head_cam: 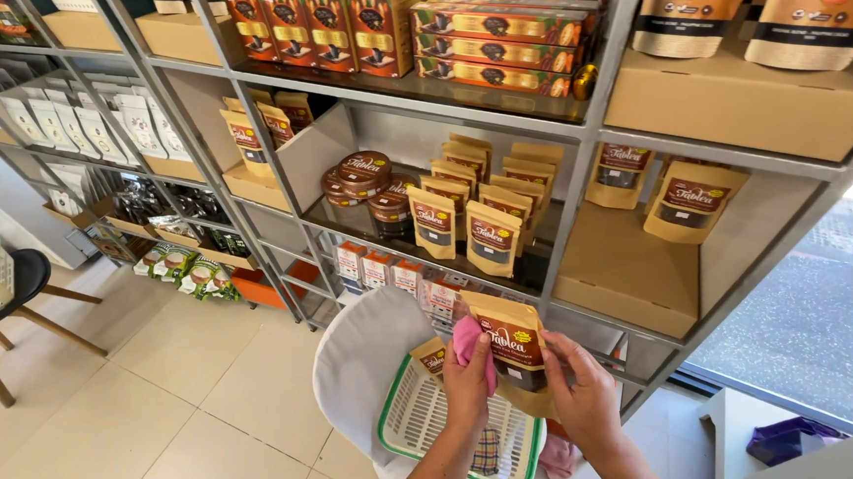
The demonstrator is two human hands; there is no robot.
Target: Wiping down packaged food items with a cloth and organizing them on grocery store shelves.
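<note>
1. Gripping a tan stand-up pouch (516,349) by its right edge, the right hand (585,392) pinches it above the white basket (415,421).
2. Closed around a pink cloth (469,346), the left hand (465,380) presses it against the pouch's front.
3. Similar pouches (467,217) stand on the glass shelf (348,227) behind.

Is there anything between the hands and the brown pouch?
No. Both hands touch the pouch directly: the right hand grips its right edge, and the left hand presses a pink cloth against its left side. Only that cloth lies between.
</note>
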